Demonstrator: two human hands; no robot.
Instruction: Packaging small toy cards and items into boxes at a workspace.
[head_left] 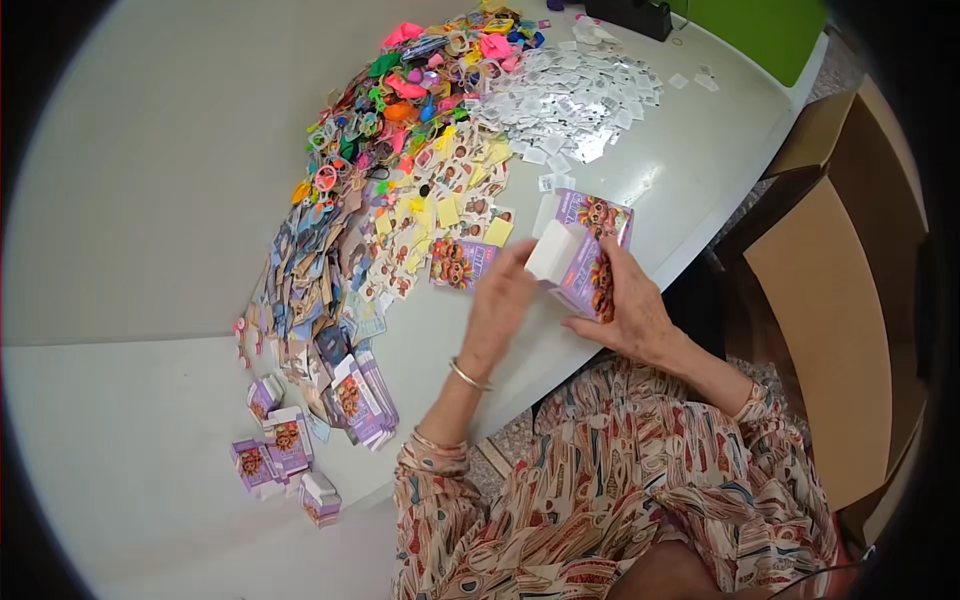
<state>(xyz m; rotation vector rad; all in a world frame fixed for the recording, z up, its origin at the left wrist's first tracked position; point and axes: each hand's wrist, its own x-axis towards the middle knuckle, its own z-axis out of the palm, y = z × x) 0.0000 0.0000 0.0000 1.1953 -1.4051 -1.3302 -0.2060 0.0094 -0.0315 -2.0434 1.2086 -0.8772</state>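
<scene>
A small purple carton [578,272] with cartoon figures on its side is gripped in my right hand [637,305], its white end tilted up toward the left. Fingers wrap its right side and the thumb lies below. My left hand [500,300] is at the carton's left end, its fingertips close to the white flap; motion smears them, so whether they pinch it is unclear. Behind the held carton another purple carton [610,215] lies on the table. A further purple carton [462,264] rests just left of my hands, partly covered by my left fingers.
Piles cover the table [640,175]: small white packets [570,100], colourful plastic trinkets [400,110], sticker sheets [405,250] and blue-grey cards [305,265]. Flat purple cartons [365,400] and several formed ones [290,440] sit at left. An open cardboard box [830,340] stands right of the table.
</scene>
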